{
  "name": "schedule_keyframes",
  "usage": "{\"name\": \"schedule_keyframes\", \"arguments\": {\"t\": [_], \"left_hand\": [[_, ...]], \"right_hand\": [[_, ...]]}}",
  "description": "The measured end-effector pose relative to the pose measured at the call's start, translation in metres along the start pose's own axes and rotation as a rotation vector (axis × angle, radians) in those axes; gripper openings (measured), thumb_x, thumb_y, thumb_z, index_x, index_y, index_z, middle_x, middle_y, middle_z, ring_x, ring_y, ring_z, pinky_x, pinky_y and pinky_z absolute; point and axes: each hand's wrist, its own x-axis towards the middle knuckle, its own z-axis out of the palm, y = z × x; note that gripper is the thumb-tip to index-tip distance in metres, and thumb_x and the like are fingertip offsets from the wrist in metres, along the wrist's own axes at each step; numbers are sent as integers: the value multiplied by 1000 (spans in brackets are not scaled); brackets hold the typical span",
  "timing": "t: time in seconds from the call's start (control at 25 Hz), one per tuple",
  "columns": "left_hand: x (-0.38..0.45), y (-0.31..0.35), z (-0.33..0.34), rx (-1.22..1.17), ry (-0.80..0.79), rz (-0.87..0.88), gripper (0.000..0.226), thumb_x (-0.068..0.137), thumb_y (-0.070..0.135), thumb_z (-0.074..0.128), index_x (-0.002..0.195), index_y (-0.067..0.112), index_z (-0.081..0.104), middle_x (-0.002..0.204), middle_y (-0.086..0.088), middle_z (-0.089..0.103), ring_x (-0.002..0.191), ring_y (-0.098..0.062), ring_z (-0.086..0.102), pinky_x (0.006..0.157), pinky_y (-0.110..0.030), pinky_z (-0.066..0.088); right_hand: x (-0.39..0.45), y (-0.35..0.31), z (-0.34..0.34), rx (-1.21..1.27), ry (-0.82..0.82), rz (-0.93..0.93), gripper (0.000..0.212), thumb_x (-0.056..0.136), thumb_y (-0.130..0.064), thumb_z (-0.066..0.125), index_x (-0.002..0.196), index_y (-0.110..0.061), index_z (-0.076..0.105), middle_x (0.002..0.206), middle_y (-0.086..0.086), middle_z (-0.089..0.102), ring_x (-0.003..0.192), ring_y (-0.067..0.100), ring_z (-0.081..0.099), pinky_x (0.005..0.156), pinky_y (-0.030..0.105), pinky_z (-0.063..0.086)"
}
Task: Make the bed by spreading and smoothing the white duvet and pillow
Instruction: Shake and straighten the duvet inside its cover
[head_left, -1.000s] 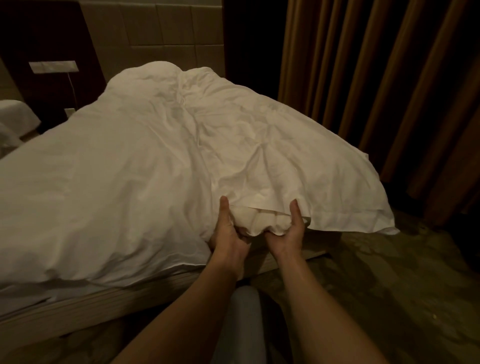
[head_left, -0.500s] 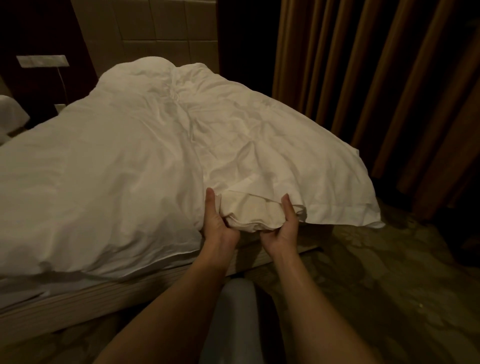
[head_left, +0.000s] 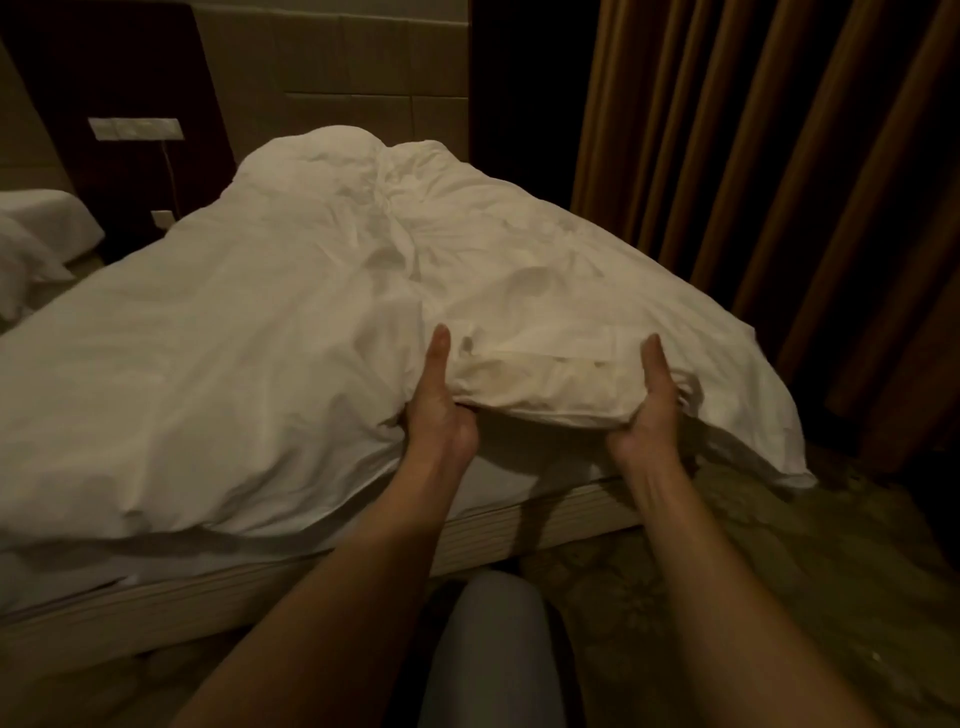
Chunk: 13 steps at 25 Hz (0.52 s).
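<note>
A crumpled white duvet covers the bed, bunched into a ridge running from the headboard end down to the foot. At the foot edge my left hand grips a thick fold of the duvet, thumb up on top and fingers tucked underneath. My right hand grips the same fold further right, thumb on top as well. The fold is lifted a little off the mattress edge. The duvet's right corner hangs over the bed's corner. The lump at the head end may be a pillow under the cover.
Brown curtains hang close along the bed's right side. A second bed with white bedding stands at the left. A wall switch plate with a cord sits on the dark panel. Patterned carpet lies below; my grey-clad leg is near the bed frame.
My hands have moved apart along the duvet's foot edge, the right one going further right, stretching the gripped fold wider. The camera view shifted slightly.
</note>
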Motion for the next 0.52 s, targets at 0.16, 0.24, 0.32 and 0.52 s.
{"name": "schedule_keyframes", "arguments": {"t": [0.16,0.24,0.32,0.52], "left_hand": [[-34,-12,-39,108,94,-81,89,63,36,95,141,14,58,136,-13,64,125,-28,62,112,-51,43],[-39,-6,-50,110,61,-108,69,79,33,83,140,12,57,135,-13,64,124,-28,62,112,-47,43],[-46,10,-52,159,-27,-153,60,87,34,71,141,12,56,136,-13,64,127,-28,61,111,-45,43],[-75,31,-109,478,160,-320,53,79,48,65,124,21,59,137,-3,58,138,-24,46,108,-46,42]], "right_hand": [[-8,58,-56,-19,260,75,100,46,-47,102,133,-18,62,126,7,71,109,34,70,93,57,55],[-18,62,-54,-24,265,104,94,48,-48,100,130,-18,65,124,6,72,110,32,70,96,55,54],[-37,68,-42,6,151,125,82,62,-54,91,134,-24,64,128,3,70,117,29,66,106,50,48],[-89,114,18,115,-21,296,59,81,-43,76,134,-21,64,127,9,70,122,31,63,111,49,43]]}}
